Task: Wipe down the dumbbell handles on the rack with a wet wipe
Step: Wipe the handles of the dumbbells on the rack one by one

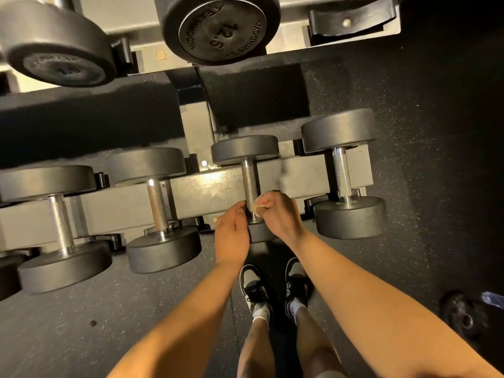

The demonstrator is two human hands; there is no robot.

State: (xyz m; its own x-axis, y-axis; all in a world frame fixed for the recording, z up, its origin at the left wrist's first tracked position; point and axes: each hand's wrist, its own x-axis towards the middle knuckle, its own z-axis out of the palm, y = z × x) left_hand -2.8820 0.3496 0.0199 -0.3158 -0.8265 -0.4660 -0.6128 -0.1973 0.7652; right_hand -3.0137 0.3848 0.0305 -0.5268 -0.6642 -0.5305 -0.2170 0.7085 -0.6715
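Note:
Several black dumbbells lie across the lower tier of the rack. The third one from the left has a knurled steel handle between its two round heads. My right hand pinches a small pale wet wipe against the near end of that handle. My left hand is on the handle's left side, fingers curled in toward its near end by the near head. The near head is mostly hidden under both hands. The handles of the neighbouring dumbbells are bare.
An upper tier holds larger dumbbells, one marked 12.5. Dark speckled rubber floor lies around the rack. My feet in black-and-white shoes stand just below the rack. A dark blurred object lies on the floor at the lower right.

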